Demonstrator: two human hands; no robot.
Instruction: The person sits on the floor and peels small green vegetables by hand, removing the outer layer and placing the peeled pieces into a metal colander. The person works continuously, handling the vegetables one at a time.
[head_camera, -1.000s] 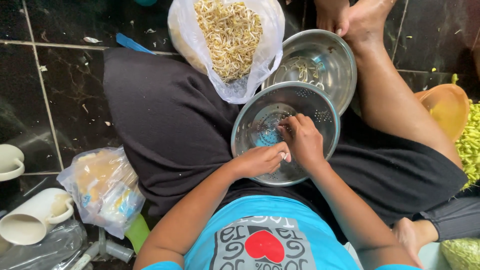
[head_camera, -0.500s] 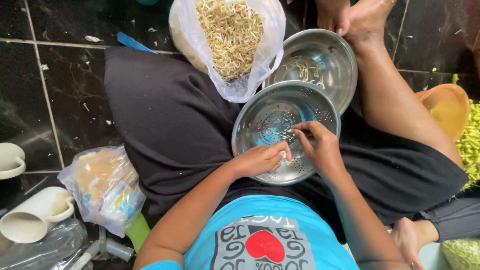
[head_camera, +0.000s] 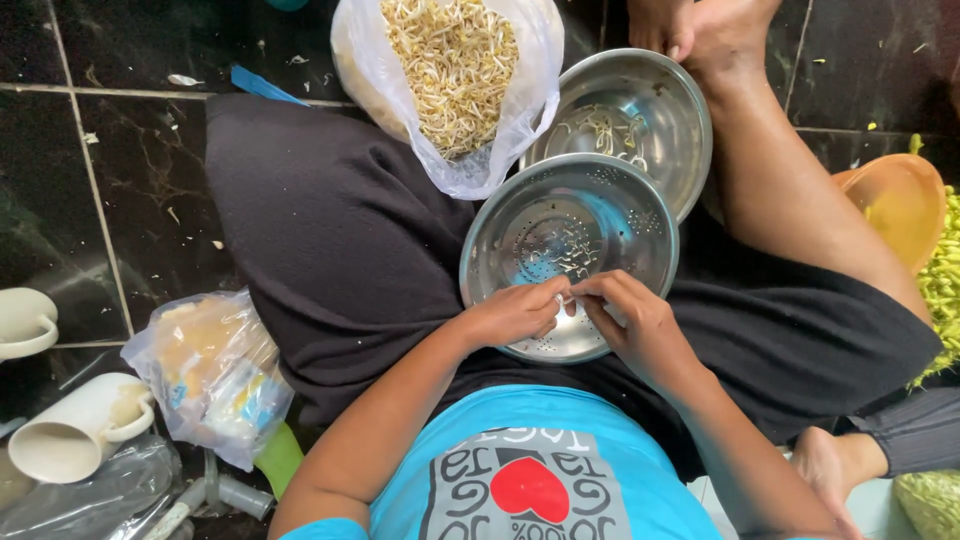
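1. Dark marbled floor tiles (head_camera: 110, 190) all around, with the person seated low, legs under black cloth, both forearms reaching forward over the lap.
2. Resting on the lap, close enough for both hands: a perforated steel colander (head_camera: 570, 235), holding only a few scattered bean sprouts (head_camera: 572, 250) at its middle.
3. Left hand (head_camera: 515, 312) and right hand (head_camera: 640, 320) meeting over the colander's near rim, fingertips narrowed to a pinch on a single sprout (head_camera: 566, 297) between them, seemingly one end per hand.
4. Just beyond the colander, touching and partly tucked under its far-right rim: a plain steel bowl (head_camera: 640, 110) with a small heap of pale sprouts inside.
5. Far left of the bowls: an open clear plastic bag (head_camera: 450, 90) full of sprouts, mouth rolled wide and leaning against the leg, within easy reach.
6. Left, on the floor: a knotted clear bag (head_camera: 215, 370) of packaged items, two white mugs (head_camera: 75, 430) lying tipped beside it.
7. Right edge: an orange bowl (head_camera: 900, 200), next to yellow-green material (head_camera: 945, 290), well apart from the hands.
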